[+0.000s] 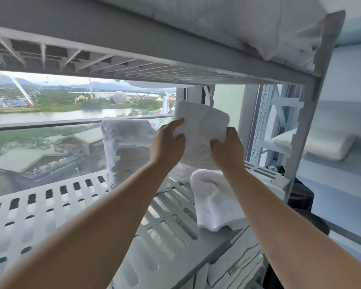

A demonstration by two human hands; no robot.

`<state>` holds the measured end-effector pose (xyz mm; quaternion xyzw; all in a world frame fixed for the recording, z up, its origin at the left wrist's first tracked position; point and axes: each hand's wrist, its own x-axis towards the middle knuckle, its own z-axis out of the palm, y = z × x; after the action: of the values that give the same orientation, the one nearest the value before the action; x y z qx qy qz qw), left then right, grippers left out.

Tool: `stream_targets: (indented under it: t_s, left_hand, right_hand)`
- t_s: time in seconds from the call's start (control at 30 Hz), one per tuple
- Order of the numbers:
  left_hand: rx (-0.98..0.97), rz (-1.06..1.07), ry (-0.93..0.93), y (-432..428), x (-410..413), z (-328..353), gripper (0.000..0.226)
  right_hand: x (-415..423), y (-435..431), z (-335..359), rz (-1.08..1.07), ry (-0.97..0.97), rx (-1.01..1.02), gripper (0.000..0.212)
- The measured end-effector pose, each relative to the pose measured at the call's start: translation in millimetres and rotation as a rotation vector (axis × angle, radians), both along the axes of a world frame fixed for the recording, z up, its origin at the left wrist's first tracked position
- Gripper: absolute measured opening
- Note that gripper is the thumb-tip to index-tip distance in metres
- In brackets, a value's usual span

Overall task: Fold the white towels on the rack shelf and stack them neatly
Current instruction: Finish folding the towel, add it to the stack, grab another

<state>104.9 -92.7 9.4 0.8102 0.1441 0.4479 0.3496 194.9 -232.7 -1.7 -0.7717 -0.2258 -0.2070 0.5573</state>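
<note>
Gripping folded towel [198, 122]: left hand [168, 142]; right hand [227, 147]

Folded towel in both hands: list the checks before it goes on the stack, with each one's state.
1. Grip of left hand on folded towel: ok.
2. Grip of right hand on it: ok.
3. Its edges aligned: cannot tell.
4. The stack of towels stands on the shelf, top bare: ok.
5. Gap between stack and upper shelf: ok.
6. The loose towel on the shelf is folded: not ok.
</note>
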Motion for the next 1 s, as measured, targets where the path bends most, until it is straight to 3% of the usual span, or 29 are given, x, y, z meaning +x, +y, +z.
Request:
stream_targets:
  t_s: [0.27, 0.5, 0.8, 1.0]
  left_hand:
    - [0.027, 0.199, -0.012, 3, 85, 7, 0.049]
    - [0.004, 0.453, 0.101, 8, 139, 15, 0.049]
    - [-0.005, 0.61, 0.267, 21, 155, -3, 0.046]
    - [-0.024, 0.623, 0.427, 25, 152, -5, 0.023]
  right_hand:
    - [119, 18, 18, 0.171, -0.079, -0.047, 0.025]
    - [200, 51, 21, 0.4, -0.071, -0.105, 0.028]
    - [230, 91, -1, 0.548, -0.018, -0.135, 0.027]
    - [247, 106, -17, 0.558, 0.139, -0.218, 0.037]
